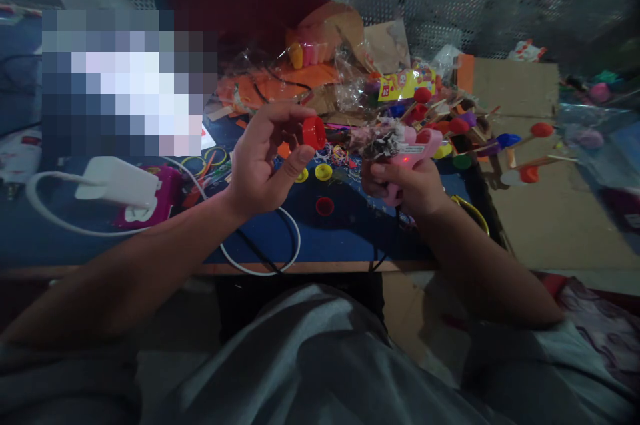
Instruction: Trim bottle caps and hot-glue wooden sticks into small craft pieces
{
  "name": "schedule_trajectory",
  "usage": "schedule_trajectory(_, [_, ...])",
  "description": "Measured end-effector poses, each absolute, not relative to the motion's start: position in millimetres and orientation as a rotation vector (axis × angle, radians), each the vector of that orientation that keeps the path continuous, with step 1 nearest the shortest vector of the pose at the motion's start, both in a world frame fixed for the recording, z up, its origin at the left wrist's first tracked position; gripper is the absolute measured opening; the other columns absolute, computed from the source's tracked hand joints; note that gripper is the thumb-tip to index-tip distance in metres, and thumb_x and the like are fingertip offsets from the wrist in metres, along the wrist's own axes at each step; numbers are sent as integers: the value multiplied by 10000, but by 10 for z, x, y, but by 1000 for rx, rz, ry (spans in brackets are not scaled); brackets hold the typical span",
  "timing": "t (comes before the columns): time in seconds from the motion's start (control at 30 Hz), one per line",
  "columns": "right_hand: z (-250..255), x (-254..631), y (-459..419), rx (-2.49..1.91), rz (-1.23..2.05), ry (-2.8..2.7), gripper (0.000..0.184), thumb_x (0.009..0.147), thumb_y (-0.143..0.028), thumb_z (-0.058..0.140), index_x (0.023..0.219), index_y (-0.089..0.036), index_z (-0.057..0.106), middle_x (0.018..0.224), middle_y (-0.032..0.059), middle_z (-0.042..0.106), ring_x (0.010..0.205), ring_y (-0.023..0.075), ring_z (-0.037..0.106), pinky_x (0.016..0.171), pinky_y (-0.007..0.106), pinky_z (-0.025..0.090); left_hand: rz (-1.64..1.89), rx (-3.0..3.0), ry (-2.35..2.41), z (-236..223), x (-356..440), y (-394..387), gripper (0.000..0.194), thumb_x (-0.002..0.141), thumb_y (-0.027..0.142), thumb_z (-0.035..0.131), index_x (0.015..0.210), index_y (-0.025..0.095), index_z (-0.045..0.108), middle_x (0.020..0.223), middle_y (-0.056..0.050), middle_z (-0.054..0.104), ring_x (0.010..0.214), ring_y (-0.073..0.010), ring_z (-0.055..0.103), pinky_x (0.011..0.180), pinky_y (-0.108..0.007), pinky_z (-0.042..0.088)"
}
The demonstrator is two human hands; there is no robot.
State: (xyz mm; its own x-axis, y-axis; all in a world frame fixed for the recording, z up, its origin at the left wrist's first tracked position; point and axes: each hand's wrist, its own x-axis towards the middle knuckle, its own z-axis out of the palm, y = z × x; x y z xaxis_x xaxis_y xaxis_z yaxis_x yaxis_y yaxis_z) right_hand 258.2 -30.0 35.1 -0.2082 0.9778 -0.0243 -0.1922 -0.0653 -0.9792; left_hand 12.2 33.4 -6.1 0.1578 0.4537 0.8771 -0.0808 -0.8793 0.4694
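Between the thumb and fingers of my left hand (265, 165) is a red bottle cap (314, 133), raised above the blue tabletop (350, 238). My right hand (407, 178) is wrapped round the handle of a pink glue gun (417, 148) with a small red light lit on its side. Greyish, ragged material covers the gun's front end, which points left toward the cap without touching it. On the table below lie another red cap (325, 205) and a yellow cap (323, 173). A second yellow cap is partly behind my left thumb.
A white charger (117, 183) plugs into a magenta power strip (173, 188) at left, its white cable (299, 238) looping near the front edge. Colourful sticks with round heads (465, 121) and cardboard (555, 191) lie at right. Plastic wrappers (350, 81) are behind.
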Motion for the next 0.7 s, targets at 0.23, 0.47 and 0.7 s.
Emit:
schedule_trajectory(0.23, [373, 2592, -299, -997, 1508, -1160, 512, 658, -393, 1040, 831, -236, 584, 630, -93, 484, 504, 77, 406, 490, 283, 298, 1801, 2062, 274, -99, 121, 390, 476, 1063, 471, 760, 1492, 286, 668, 1130, -69, 752, 882, -150, 743, 671, -292, 627])
schedule_trajectory(0.47, [364, 2588, -304, -990, 1501, -1137, 540, 648, -428, 1064, 798, -231, 584, 632, -85, 470, 506, 77, 408, 490, 289, 292, 1740, 2073, 355, -70, 112, 362, 467, 1070, 519, 745, 1470, 290, 672, 1124, -62, 757, 873, -142, 740, 684, -295, 625])
schedule_trajectory(0.7, [366, 2589, -295, -995, 1497, -1165, 579, 641, -508, 1062, 825, -234, 587, 636, -87, 470, 501, 79, 407, 489, 295, 300, 1660, 2048, 456, -100, 100, 331, 485, 1070, 609, 699, 1451, 313, 646, 1114, -65, 774, 889, -186, 750, 703, -347, 629])
